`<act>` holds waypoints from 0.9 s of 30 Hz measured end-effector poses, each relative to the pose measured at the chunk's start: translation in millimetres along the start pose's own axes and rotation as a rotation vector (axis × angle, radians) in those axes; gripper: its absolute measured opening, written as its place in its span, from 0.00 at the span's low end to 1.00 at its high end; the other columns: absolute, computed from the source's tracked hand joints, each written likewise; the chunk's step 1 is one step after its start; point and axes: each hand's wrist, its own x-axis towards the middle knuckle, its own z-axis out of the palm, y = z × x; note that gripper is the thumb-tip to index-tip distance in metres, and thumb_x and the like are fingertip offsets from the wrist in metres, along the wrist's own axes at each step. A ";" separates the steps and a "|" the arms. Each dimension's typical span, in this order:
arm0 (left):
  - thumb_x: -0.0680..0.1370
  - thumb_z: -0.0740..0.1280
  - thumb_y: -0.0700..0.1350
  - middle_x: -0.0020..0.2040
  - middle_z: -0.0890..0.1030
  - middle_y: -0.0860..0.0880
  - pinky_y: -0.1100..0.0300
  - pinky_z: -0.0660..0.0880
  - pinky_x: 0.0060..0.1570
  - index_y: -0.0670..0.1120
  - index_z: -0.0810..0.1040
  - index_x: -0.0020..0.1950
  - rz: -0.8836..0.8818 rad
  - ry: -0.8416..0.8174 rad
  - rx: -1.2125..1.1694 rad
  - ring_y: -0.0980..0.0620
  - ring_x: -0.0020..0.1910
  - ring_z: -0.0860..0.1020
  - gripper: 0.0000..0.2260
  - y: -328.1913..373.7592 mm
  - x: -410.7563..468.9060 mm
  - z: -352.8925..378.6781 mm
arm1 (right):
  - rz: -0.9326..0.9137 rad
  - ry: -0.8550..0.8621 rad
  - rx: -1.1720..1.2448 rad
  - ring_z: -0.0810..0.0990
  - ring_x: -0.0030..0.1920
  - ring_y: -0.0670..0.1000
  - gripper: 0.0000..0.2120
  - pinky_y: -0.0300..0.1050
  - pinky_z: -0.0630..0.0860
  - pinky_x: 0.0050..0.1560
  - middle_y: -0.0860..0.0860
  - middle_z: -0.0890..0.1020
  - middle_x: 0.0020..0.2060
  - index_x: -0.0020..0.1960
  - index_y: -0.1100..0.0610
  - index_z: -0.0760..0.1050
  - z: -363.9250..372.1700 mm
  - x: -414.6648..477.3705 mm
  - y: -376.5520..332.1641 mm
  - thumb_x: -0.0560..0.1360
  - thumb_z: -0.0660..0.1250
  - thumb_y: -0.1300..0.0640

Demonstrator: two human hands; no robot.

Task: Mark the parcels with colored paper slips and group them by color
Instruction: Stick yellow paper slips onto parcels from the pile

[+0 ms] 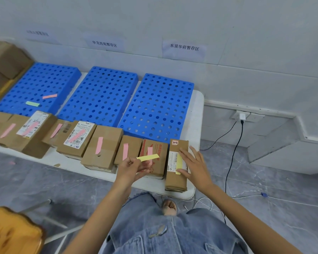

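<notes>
1. Head view, marking step: the person's right hand [195, 165] lies flat, fingers spread, on the rightmost parcel [176, 167] at the table's [197, 114] right end, pressing a yellow slip [179, 165] onto its label — it grips nothing.
2. The left hand [134, 166] pinches a second yellow slip [148, 157] between thumb and fingertips, holding it in the air above the red-printed parcel [154, 158], which already carries a pink slip [149, 151].
3. The other parcels in the row toward the left each wear a pink slip; the three blue pallets [103, 96] behind hold no parcels, only a loose pink and a green slip on the leftmost.
4. Judgement: marking looks nearly done — grouping has not begun. The next move calls for finding a place for the held slip, then carrying parcels onto pallets by colour.
</notes>
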 end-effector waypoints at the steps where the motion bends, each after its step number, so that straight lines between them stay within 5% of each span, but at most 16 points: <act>1: 0.80 0.61 0.36 0.45 0.84 0.37 0.60 0.81 0.36 0.41 0.70 0.42 -0.005 0.006 -0.002 0.47 0.40 0.84 0.07 -0.1 0.2 -2.2 | -0.016 -0.047 -0.036 0.53 0.73 0.55 0.33 0.64 0.59 0.69 0.52 0.69 0.71 0.70 0.58 0.70 -3.7 2.3 0.7 0.70 0.67 0.42; 5: 0.79 0.64 0.38 0.46 0.83 0.39 0.58 0.82 0.38 0.39 0.75 0.45 0.029 0.012 0.010 0.47 0.43 0.83 0.04 6.3 0.9 -16.1 | 0.061 -0.291 -0.045 0.41 0.77 0.56 0.44 0.60 0.40 0.74 0.49 0.52 0.76 0.76 0.54 0.57 -26.7 20.4 -5.1 0.67 0.71 0.38; 7: 0.78 0.65 0.39 0.45 0.83 0.40 0.59 0.82 0.39 0.39 0.77 0.45 0.077 0.007 0.026 0.47 0.43 0.82 0.04 14.8 -0.1 -27.0 | 0.131 -0.237 0.115 0.55 0.76 0.55 0.38 0.48 0.49 0.74 0.47 0.62 0.73 0.74 0.52 0.62 -41.9 33.2 -22.3 0.70 0.69 0.39; 9: 0.78 0.66 0.39 0.44 0.84 0.42 0.61 0.81 0.38 0.40 0.79 0.45 0.134 0.007 0.043 0.49 0.42 0.83 0.04 27.0 -1.0 -41.8 | 0.269 -0.134 0.474 0.73 0.63 0.46 0.21 0.30 0.64 0.63 0.45 0.77 0.61 0.64 0.52 0.74 -61.3 52.0 -57.6 0.74 0.67 0.45; 11: 0.78 0.66 0.39 0.43 0.84 0.43 0.59 0.81 0.38 0.40 0.79 0.45 0.185 0.003 0.052 0.51 0.40 0.83 0.04 40.7 0.7 -60.9 | 0.370 -0.194 0.802 0.80 0.51 0.42 0.09 0.33 0.72 0.53 0.45 0.83 0.49 0.55 0.52 0.78 -73.8 78.2 -104.8 0.78 0.64 0.50; 15: 0.78 0.66 0.38 0.43 0.84 0.44 0.58 0.81 0.41 0.40 0.80 0.47 0.268 0.012 0.048 0.50 0.42 0.83 0.04 72.8 11.3 -114.1 | 0.364 -0.291 1.092 0.83 0.39 0.50 0.08 0.40 0.79 0.45 0.55 0.84 0.41 0.53 0.61 0.78 -71.6 136.5 -197.0 0.79 0.63 0.59; 18: 0.78 0.66 0.38 0.39 0.84 0.47 0.59 0.81 0.40 0.40 0.80 0.45 0.342 0.058 0.066 0.53 0.39 0.82 0.04 101.7 21.9 -166.3 | 0.397 -0.310 1.154 0.81 0.35 0.50 0.04 0.40 0.79 0.41 0.54 0.83 0.34 0.50 0.62 0.77 -55.9 175.5 -256.4 0.77 0.65 0.66; 27: 0.75 0.71 0.39 0.33 0.82 0.47 0.55 0.77 0.37 0.44 0.83 0.39 0.383 0.192 0.224 0.52 0.33 0.77 0.05 190.3 80.6 -356.7 | 0.496 -0.386 1.136 0.78 0.35 0.50 0.04 0.38 0.78 0.38 0.55 0.82 0.37 0.46 0.61 0.78 11.9 290.9 -439.0 0.77 0.65 0.65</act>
